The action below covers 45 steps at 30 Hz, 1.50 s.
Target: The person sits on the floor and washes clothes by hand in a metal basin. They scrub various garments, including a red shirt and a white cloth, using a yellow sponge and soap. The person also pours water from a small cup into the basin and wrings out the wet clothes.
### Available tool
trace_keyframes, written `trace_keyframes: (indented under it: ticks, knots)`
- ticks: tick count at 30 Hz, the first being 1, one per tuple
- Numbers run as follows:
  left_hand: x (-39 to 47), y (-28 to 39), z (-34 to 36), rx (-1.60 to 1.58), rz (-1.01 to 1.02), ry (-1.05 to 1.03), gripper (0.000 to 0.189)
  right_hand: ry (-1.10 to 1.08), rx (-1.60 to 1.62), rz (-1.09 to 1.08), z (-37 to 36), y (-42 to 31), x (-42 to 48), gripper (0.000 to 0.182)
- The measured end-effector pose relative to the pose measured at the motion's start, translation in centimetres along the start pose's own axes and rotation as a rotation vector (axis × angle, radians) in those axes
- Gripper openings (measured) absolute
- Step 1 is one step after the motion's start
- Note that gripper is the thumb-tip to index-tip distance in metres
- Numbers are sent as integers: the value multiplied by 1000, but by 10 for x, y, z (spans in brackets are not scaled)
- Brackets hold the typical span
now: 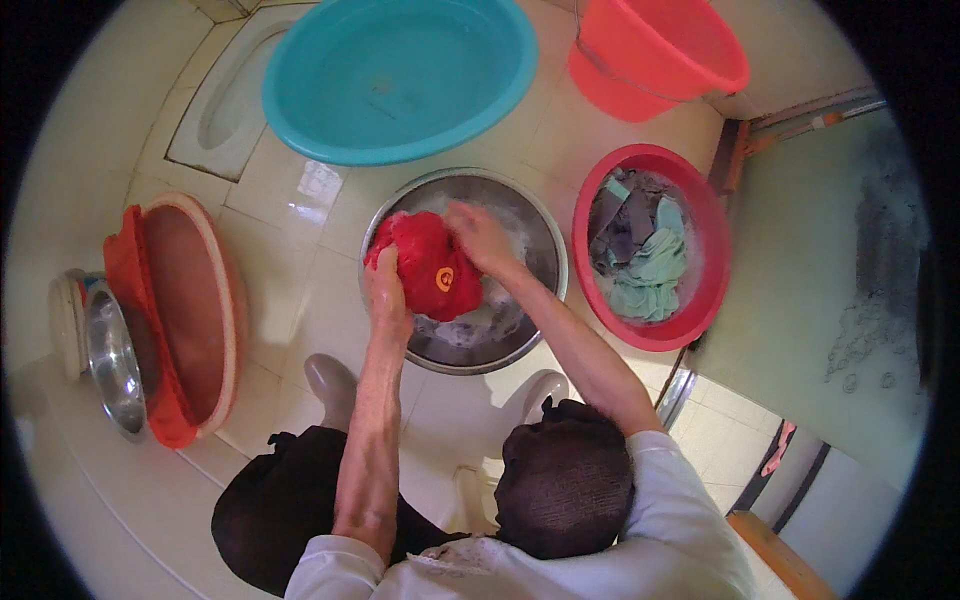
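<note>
A bunched red cloth (424,259) with a small yellow-orange emblem is held up over a round metal basin (450,356). My left hand (388,289) grips its left side, thumb on top. Against the cloth's upper right side lies my right hand (476,236), slightly blurred; its fingertips are partly hidden, and I cannot tell whether they grip the cloth. Sudsy water shows in the basin beneath and to the right of the cloth.
Right of the basin, a dark pink tub (651,341) holds green and grey wet cloths (651,262). Beyond stand a large teal tub (397,82) and a red bucket (637,67). Orange tubs (225,315) and a metal bowl (112,360) lean at left. A squat toilet (225,120) is at upper left.
</note>
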State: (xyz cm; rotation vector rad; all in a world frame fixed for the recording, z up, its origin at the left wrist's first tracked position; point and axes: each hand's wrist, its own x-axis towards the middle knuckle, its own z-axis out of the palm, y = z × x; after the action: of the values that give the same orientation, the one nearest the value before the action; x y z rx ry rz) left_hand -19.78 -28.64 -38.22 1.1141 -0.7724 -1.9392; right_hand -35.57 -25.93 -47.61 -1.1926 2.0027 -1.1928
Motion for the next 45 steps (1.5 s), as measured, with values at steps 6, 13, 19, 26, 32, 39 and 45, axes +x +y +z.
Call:
trace_keyframes:
  ticks: [6, 13, 19, 26, 32, 39, 45]
  knots:
    - [-8, 28, 16, 68, 90, -33, 28, -425, -551, 354, -12, 2, -66, 53]
    - [-1, 8, 22, 610, 256, -308, 35, 77, 392, 725, -53, 38, -59, 47]
    - [13, -50, -21, 1397, 449, -265, 75, 129, -517, 10, 7, 39, -40, 57]
    - [31, -87, -58, 1158, 35, -226, 67, -221, -518, 228, -10, 27, -19, 52]
    - [51, -75, -91, 26, -414, 140, 66, -104, 426, 473, 23, 22, -24, 35]
    - [26, -33, -64, -267, -212, -213, 50, -72, 33, -238, 22, -155, -79, 22]
    - [18, -41, -19, -213, -273, 92, 31, 31, -150, 174, -2, -74, 7, 34]
